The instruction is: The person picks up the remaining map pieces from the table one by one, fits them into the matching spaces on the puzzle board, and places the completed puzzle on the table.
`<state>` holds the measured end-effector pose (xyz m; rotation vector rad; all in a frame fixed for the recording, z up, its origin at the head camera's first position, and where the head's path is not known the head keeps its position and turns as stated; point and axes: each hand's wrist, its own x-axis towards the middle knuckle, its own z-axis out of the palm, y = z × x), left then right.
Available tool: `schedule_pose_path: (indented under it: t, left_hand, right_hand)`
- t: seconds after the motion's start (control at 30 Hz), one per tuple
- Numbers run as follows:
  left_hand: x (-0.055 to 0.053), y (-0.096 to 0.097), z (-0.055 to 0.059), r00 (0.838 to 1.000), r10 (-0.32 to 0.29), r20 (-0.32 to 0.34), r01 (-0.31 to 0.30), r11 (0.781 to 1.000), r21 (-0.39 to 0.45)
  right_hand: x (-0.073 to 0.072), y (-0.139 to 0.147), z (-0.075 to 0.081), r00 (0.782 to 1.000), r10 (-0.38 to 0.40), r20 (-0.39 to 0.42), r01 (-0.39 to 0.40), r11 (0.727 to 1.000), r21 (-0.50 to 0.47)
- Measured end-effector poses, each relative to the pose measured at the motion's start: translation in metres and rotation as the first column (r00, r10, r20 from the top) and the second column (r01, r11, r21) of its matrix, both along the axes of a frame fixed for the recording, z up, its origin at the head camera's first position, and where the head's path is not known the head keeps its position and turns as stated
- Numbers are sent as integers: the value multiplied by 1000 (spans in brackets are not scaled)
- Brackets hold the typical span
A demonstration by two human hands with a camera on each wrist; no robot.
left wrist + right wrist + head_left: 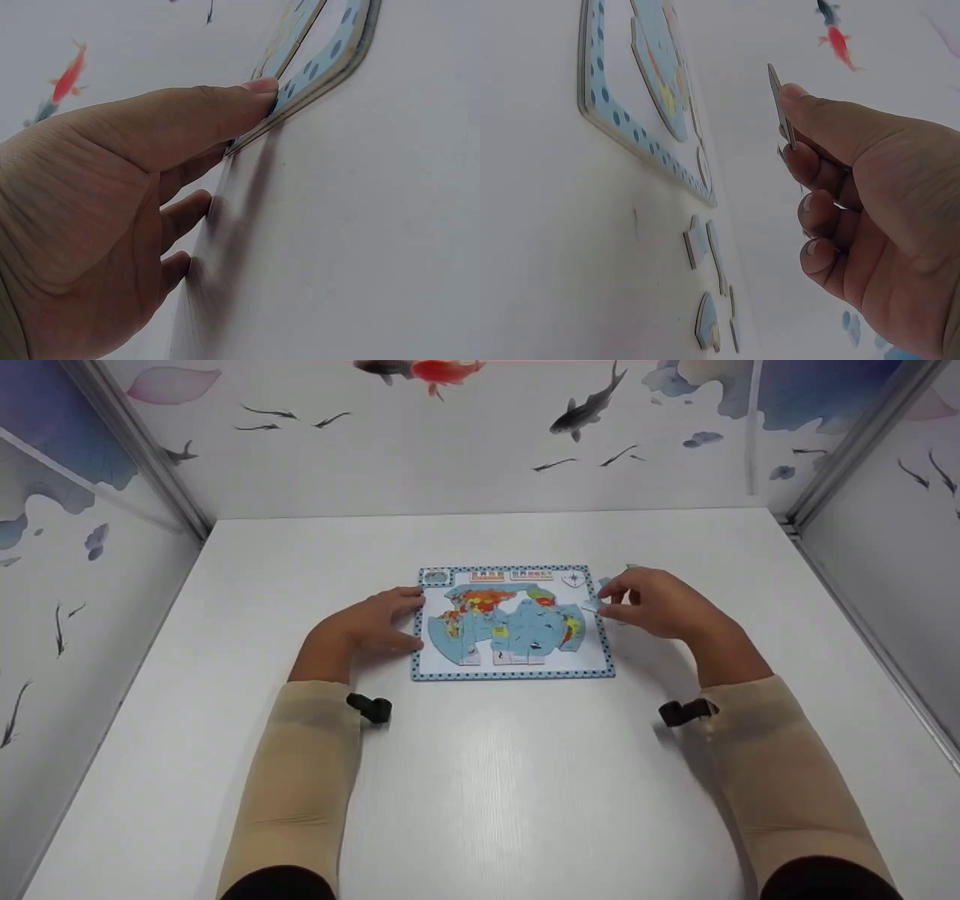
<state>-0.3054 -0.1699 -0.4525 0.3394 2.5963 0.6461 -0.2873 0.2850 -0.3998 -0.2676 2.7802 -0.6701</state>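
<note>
A world map puzzle board (513, 676) with a blue dotted border lies flat on the table, many of its pieces set in. White gaps show in the upper middle and at the bottom of the map. My left hand (371, 622) rests at the board's left edge; in the left wrist view its thumb (259, 86) touches the border and its other fingers reach down to the table. Thumb and fingertips of my right hand (656, 604) pinch a thin puzzle piece (781, 109), seen edge-on in the right wrist view, raised near the board's right side.
Several loose puzzle pieces (695, 241) lie on the white table (495, 780) just right of the board, partly hidden by the right hand in the head view. Walls printed with fish (589, 409) enclose the table at the back and sides.
</note>
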Motion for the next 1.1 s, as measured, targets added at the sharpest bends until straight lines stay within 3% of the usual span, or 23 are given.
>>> schedule_pose_path:
  t: [0.27,0.47,0.73,1.1]
  left_hand:
    - [2,1,2,1000,23,6,-23,1000,-16]
    - [2,1,2,1000,14,10,-14,1000,-12]
    - [1,0,2,1000,0,-2,0,1000,-27]
    - [0,0,1,1000,-5,6,5,1000,-19]
  right_hand:
    - [12,-27,4,993,121,-15,-121,993,16]
    - [16,-36,1,985,167,-33,-167,986,28]
    - [17,-47,-14,968,246,55,-250,965,80]
    - [18,-56,-24,966,238,100,-251,959,133]
